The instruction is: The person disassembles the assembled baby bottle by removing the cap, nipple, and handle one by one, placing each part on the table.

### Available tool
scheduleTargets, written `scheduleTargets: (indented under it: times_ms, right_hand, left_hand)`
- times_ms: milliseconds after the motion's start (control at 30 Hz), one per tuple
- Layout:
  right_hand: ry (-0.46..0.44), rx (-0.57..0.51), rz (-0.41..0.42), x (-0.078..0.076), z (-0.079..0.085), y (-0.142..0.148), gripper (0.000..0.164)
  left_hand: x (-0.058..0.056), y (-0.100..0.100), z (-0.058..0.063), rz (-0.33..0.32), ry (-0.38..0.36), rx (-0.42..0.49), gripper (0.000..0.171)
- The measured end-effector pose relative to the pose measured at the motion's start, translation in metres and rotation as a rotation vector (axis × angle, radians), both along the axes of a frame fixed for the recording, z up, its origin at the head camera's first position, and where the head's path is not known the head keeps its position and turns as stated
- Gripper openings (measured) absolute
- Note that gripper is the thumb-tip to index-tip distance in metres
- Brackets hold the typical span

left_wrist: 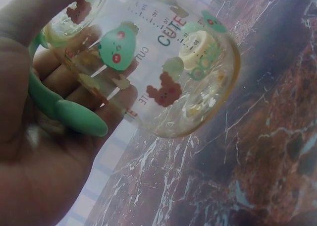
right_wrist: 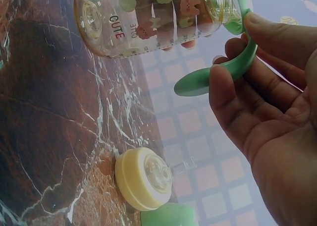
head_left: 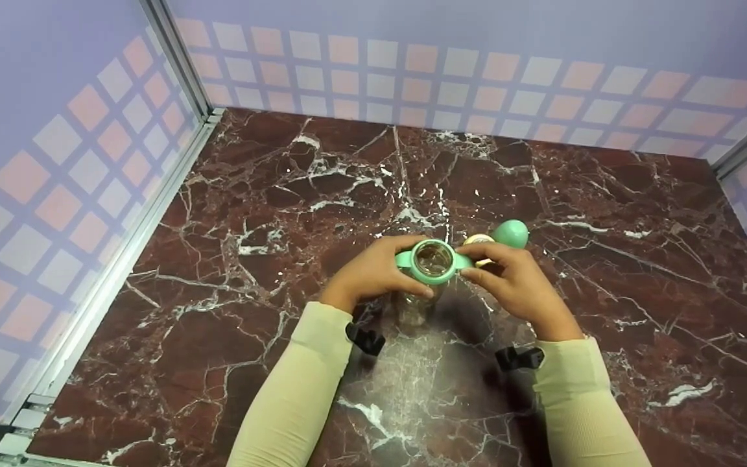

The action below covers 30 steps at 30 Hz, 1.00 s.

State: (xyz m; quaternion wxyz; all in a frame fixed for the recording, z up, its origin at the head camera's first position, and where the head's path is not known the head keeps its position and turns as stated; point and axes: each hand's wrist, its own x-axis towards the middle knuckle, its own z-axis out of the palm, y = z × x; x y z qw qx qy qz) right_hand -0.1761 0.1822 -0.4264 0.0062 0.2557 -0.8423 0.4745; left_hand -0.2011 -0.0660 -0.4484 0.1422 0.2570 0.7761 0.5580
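A clear baby bottle point(left_wrist: 153, 62) printed with small cartoon figures is held over the table with its open neck facing the head camera. Around that neck sits a green two-handled ring point(head_left: 436, 279). My left hand point(head_left: 377, 269) grips the bottle near the neck, thumb on one side and fingers behind it; one green handle point(left_wrist: 81, 118) curves past the palm. On the other side, my right hand point(head_left: 509, 275) pinches the second handle point(right_wrist: 195, 82) between thumb and fingers.
Just beyond the right hand, a pale yellow collar with a clear nipple point(right_wrist: 136, 179) stands on the table. A green domed cap point(head_left: 511, 233) is beside it. The dark red marbled tabletop point(head_left: 231, 194) meets tiled-pattern walls point(head_left: 373, 84) at the back and sides.
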Motion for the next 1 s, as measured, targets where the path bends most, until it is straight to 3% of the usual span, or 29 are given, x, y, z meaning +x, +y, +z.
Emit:
scheduleTargets:
  times_ms: [400,1000]
  right_hand:
    - [0.026,-0.043,0.003,0.001,-0.0013,-0.0006,0.028]
    - [0.064,-0.024,-0.002,0.0017,-0.003,0.0003,0.029]
  left_hand:
    - [0.0031,0.0026,-0.0013,0.036,0.039,0.065,0.073]
    - [0.0038,0.0008,0.0004,0.044,0.038,0.009,0.079]
